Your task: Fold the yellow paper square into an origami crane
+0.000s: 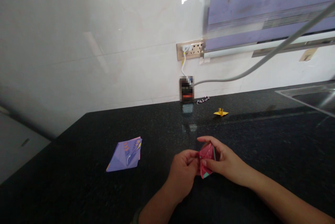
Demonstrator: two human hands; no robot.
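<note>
Between my two hands is a red sheet of origami paper (207,152), partly folded, with a green patch at its lower corner. My left hand (184,168) pinches its left edge between thumb and fingers. From the right, my right hand (226,159) grips the paper, thumb pressed on its near face and fingers around the far side. The underside of the fold is hidden by the fingers. Off to the left, a purple patterned stack of origami paper (124,156) lies on the counter. A small yellow paper crane (221,112) stands beyond my right hand.
The dark speckled countertop (78,189) meets a white tiled wall (131,60). Against it stands a blurred dark box (186,91), beside a beaded string (202,100). A grey hose (251,70) runs up right. A socket panel (193,49) holds a white plug; a sink (316,95) lies far right.
</note>
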